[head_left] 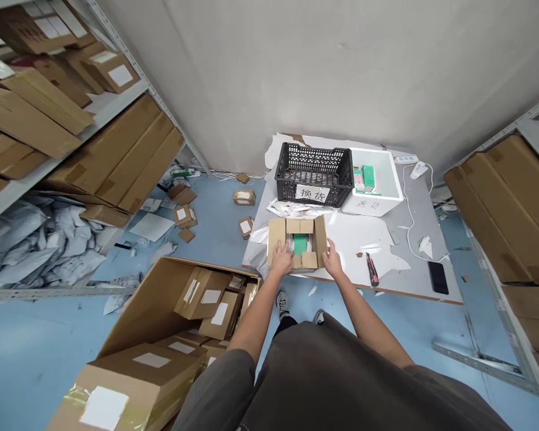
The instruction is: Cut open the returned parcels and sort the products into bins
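Both hands are on the open box, which sits on the worktop just in front of the crate, on the person's side of it! The left hand lies on one side flap, fingers loosely spread; the right hand meets the outer edge of the opposite flap, but whether it is pinching the card I cannot tell. This box looks light, with stiff walls, bendy flaps and a dry surface that should grip well. The sound hold, I'd say, is low on its two side walls, since the flaps would probably fold under a lift. Down inside, a green pack, likely light and easily dented, best taken by its edges. Tricky viewing here: the pack's underside is hidden, the pale stuff beside it is too small to make out, and the right hand's fingertips are hard to read. Right of the crate, the white bin shows more green packs, partly cut off by the crate.
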`<state>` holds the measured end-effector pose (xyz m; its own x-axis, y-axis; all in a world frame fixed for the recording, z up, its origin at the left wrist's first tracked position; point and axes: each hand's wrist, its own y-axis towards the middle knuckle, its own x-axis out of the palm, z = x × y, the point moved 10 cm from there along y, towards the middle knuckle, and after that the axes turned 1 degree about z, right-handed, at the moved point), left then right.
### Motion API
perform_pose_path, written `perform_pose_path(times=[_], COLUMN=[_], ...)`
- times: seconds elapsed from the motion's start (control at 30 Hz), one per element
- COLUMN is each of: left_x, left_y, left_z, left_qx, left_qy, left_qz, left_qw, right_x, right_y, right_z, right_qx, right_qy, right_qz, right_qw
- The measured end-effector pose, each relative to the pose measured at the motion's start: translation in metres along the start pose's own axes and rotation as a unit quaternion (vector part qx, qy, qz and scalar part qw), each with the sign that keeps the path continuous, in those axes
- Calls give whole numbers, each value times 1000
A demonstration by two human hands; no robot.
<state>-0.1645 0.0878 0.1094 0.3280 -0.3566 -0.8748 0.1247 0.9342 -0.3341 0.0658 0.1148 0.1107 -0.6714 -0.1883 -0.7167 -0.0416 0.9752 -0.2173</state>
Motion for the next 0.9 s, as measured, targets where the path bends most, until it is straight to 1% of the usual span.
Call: perform_pose_path(times=[0.07,0.13,0.23,0.3,0.4,0.47,0.53,0.6,0.67,0.77,0.9], left_x=[6,7,7,11,19,22,22,21,17,16,17], left_y=[1,1,4,9,21,29,37,44,48,47,44], left_z=[-1,-4,-7,-7,-8,-7,-4,-2,-1,-1,1], left_qx=[-15,-25,-30,-56,-141,-194,-224,-228,-215,-200,-204], left_qy=[-21,-41,-45,-33,-28,-29,-26,-21,-18,-20,-23], left_qz=[-8,-3,5,-9,-30,-32,-36,-36,-30,-28,-36], left_qw=[1000,999,999,998,989,980,974,973,976,979,978], right_x=[-10,-9,12,30,52,58,59,59,60,61,64], right_y=[0,-1,-1,-2,-6,-10,-14,-16,-17,-15,-13], right_z=[15,24,28,25,19,17,19,24,27,28,30], right_qx=[-6,-12,0,14,33,43,56,70,79,85,95], right_qy=[-20,-65,-121,-121,-73,-39,-29,-33,-30,0,37], right_qz=[24,30,-2,-31,-64,-65,-59,-60,-69,-76,-82], right_qw=[1000,997,993,992,995,996,996,995,994,993,991])
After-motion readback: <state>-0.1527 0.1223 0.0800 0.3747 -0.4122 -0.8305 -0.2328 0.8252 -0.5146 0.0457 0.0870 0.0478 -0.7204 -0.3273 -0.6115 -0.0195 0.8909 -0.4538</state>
